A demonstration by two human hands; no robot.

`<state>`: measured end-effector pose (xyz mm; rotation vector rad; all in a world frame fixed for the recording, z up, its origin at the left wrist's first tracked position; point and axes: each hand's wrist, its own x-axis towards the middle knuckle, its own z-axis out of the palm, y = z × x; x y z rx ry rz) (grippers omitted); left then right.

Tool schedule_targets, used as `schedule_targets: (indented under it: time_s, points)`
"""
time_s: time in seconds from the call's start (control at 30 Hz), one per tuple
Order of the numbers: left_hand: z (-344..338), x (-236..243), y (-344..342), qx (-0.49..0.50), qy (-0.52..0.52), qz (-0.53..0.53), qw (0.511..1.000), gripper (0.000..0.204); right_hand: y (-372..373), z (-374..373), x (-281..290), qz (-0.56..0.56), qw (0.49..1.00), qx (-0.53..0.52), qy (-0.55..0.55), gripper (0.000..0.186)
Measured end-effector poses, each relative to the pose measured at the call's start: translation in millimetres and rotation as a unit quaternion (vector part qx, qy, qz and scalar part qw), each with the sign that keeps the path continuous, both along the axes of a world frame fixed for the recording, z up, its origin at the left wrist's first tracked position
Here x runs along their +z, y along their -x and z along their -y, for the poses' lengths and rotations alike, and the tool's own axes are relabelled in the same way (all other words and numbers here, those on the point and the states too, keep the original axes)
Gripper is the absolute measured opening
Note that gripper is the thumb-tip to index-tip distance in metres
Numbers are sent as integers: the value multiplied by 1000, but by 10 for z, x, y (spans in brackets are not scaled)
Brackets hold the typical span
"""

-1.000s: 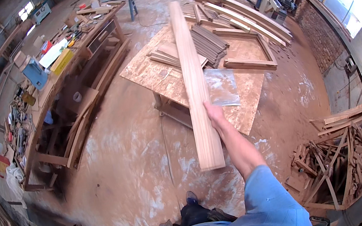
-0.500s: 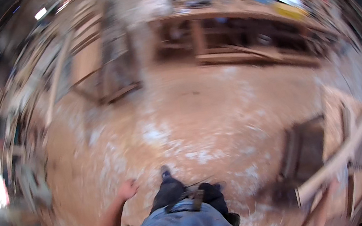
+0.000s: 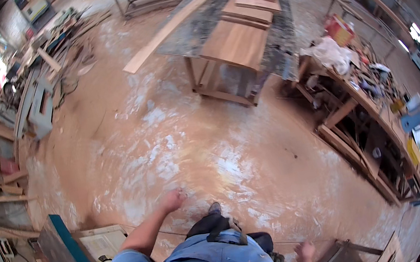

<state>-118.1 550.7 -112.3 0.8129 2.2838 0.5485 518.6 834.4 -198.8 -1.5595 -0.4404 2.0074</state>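
My left hand (image 3: 173,199) hangs in front of my left side over the dusty floor (image 3: 131,160), its fingers curled in and nothing showing in them. Low at the right, my right hand (image 3: 305,251) is also closed in a loose fist, with no object visible in it. Neither hand touches anything. Beyond my right hand lies a dark panel with a wooden frame (image 3: 348,258), partly cut off by the lower edge. A machine with a teal edge (image 3: 73,242) stands near my left arm.
Ahead stands a worktable with stacked wooden boards (image 3: 239,42) and a long plank (image 3: 176,25) jutting toward me. At the right, a cluttered workbench (image 3: 350,91) holds tools and a white bag (image 3: 330,55). Scrap wood (image 3: 48,61) lines the left side.
My view has swung left, so the worktable and workbench now lie farther right. The right arm, earlier beside a long wooden beam, is now away from it. The picture is sharper.
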Motion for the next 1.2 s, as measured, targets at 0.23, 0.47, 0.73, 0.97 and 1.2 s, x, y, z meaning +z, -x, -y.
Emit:
schedule_targets:
  time_s: [0.23,0.47,0.73,0.97,1.2]
  points:
    - [80,517,1145,343,-104,140,923,48,4179,-465,999,218,804,505,-226,27]
    - [-188,698,2361,370,-172,170,897,51,6720,-649,1172,81,739,602,-291,22]
    - [-605,1198,4157,359,-152,161,907,56,9407,-231,771,-40,717,610,-334,42]
    - [-848,923,5944,263,-108,-127,950,45,11022,-82,1374,-24,773,575,-266,55]
    - [-1645,852,6697,189,-159,281,927,33,11666,-72,1478,-5,904,412,-112,47]
